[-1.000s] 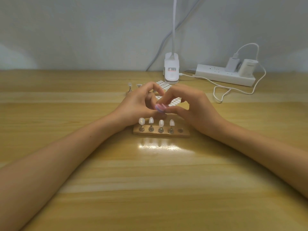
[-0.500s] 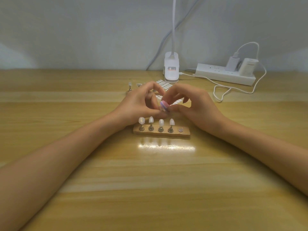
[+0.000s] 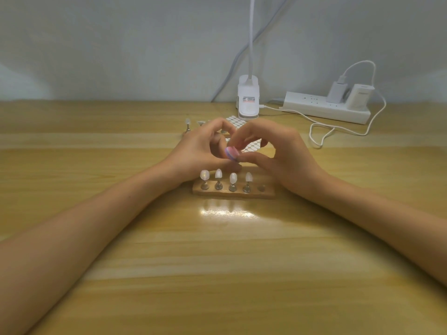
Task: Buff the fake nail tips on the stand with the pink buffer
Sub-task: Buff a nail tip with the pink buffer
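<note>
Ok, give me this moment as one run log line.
right hand: pinches pink buffer | left hand: curled beside it, grip hidden | stand: four nail tips upright

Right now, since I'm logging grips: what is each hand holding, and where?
The right hand pinches the pink buffer by its right end, thumb below; whether the curled left hand holds anything cannot be told.

A stand (image 3: 266, 195) on the surface (image 3: 217, 262) carries four upright nail tips (image 3: 233, 177). At its 12 o'clock the right hand (image 3: 278, 155) pinches the pink buffer (image 3: 231, 153) against the curled left hand (image 3: 198, 151). A power strip (image 3: 324, 110) lies at 2 o'clock.
</note>
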